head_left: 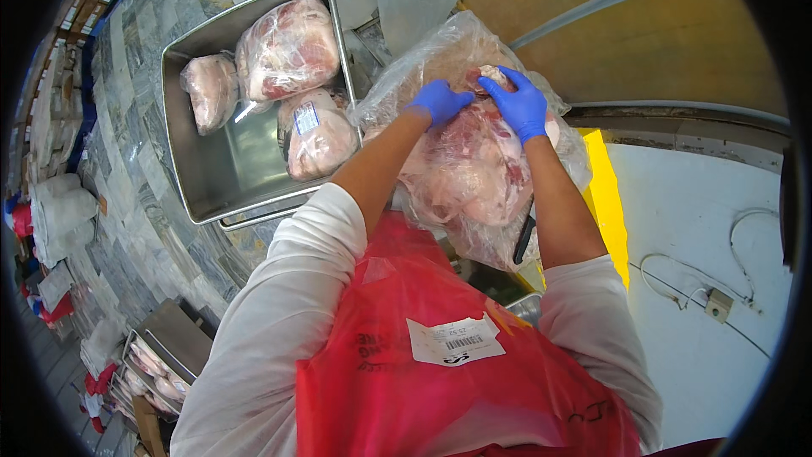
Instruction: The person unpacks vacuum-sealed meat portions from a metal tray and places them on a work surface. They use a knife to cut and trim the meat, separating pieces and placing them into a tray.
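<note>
Inside an open clear plastic bag (402,68) lie pink cuts of raw meat (457,186). My right hand (516,106), in a blue glove, grips a small fatty meat piece (482,76) at the top of the pile. My left hand (440,101), also gloved, rests on the meat just to its left, fingers curled, with what they hold hidden. A black knife handle (523,235) shows at the bag's lower right edge, beside my right forearm.
Left stands a steel tub (193,203) holding three wrapped meat pieces (288,46). A translucent bin (410,8) stands behind the bag. Right are a yellow panel (609,203), white surface (694,195) and cables. Tiled floor (135,144), meat racks (156,372) and co-workers' red-clad figures (55,309) appear left.
</note>
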### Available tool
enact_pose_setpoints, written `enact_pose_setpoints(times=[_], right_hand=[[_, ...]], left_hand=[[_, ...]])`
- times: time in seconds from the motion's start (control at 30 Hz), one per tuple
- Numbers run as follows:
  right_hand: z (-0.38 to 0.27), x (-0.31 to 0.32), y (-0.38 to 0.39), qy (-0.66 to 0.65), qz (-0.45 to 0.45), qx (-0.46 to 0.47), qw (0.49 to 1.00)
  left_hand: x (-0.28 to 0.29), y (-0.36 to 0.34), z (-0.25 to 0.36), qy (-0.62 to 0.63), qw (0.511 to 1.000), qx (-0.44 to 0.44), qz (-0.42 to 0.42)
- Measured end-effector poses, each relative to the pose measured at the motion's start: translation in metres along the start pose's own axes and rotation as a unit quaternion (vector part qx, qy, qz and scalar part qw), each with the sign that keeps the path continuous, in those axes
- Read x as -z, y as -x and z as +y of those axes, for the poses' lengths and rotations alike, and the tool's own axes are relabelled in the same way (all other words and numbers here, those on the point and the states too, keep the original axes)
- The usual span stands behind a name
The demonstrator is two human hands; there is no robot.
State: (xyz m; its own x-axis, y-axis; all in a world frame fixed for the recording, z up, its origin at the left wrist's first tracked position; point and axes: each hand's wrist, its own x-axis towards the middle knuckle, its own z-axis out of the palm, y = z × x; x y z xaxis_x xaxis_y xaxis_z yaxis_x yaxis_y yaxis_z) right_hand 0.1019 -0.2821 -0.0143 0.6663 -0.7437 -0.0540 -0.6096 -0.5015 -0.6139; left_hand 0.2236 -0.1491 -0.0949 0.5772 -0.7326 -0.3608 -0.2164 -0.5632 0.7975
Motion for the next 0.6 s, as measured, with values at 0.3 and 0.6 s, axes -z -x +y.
enact_pose_setpoints(times=[0.3, 0.6], right_hand=[[0.005, -0.002, 0.002, -0.027, 0.02, 0.042, 0.999], [0.008, 0.001, 0.007, -0.062, 0.029, 0.055, 0.996]], left_hand=[[0.007, -0.035, -0.006, -0.1, 0.99, -0.017, -0.093], [0.001, -0.015, 0.007, -0.146, 0.989, 0.023, 0.022]])
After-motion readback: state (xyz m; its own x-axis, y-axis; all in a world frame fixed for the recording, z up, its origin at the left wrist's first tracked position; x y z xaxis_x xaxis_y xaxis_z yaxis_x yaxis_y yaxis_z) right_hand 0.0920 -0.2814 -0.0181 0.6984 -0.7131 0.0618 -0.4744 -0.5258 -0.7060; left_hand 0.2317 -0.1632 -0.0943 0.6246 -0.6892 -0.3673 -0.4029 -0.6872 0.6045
